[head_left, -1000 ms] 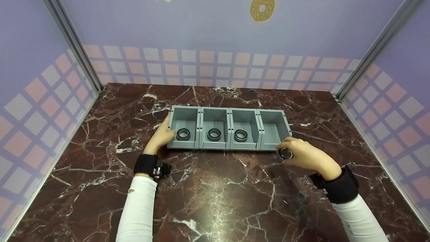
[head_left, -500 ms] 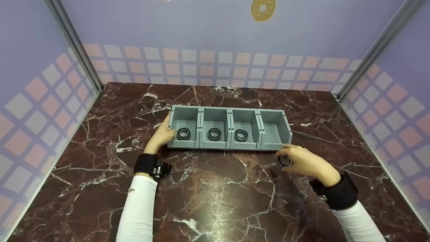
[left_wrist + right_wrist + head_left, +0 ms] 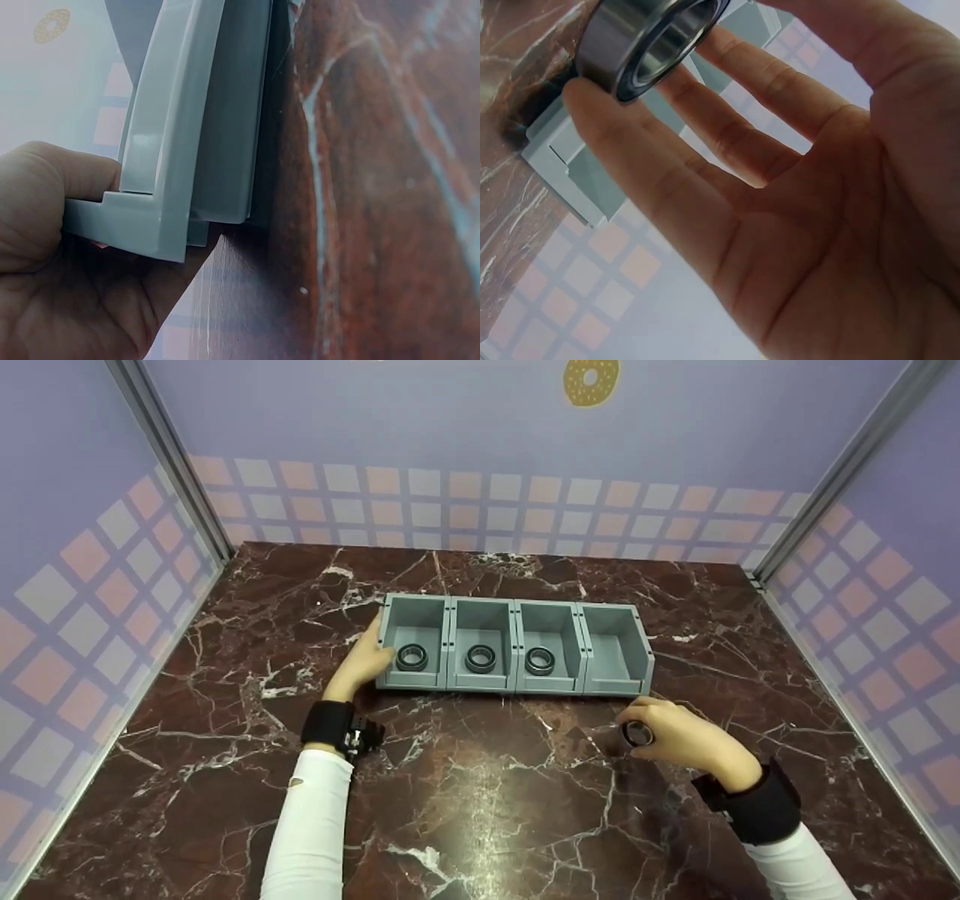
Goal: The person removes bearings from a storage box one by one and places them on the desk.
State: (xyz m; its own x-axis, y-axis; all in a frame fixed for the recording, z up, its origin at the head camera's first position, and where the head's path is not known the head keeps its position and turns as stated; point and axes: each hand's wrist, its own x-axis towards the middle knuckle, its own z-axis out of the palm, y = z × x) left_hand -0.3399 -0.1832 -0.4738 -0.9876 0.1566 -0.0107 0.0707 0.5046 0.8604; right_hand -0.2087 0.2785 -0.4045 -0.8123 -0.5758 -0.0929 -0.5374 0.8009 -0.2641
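Observation:
My right hand (image 3: pixel 679 739) pinches a ball bearing (image 3: pixel 637 733) between thumb and fingers, in front of the rightmost bin. Close up in the right wrist view, the metal ring (image 3: pixel 641 45) sits at the fingertips. My left hand (image 3: pixel 364 660) grips the left side wall of a row of grey bins (image 3: pixel 480 684), thumb over the rim; the left wrist view has that wall (image 3: pixel 176 97) between thumb and fingers. Bearings lie flat in three bins: the leftmost bearing (image 3: pixel 412 658), a second bearing (image 3: pixel 480 659) and a third bearing (image 3: pixel 540 661). Nothing lies in the rightmost bin (image 3: pixel 607 656).
The bins stand on a dark red marbled tabletop (image 3: pixel 480 795). A tiled-pattern back wall (image 3: pixel 480 502) and side panels with metal corner posts (image 3: pixel 172 457) enclose the table on three sides.
My right hand has drawn back toward me with the bearing, away from the rightmost bin's front edge. My left hand keeps its grip on the bins, which stay in place.

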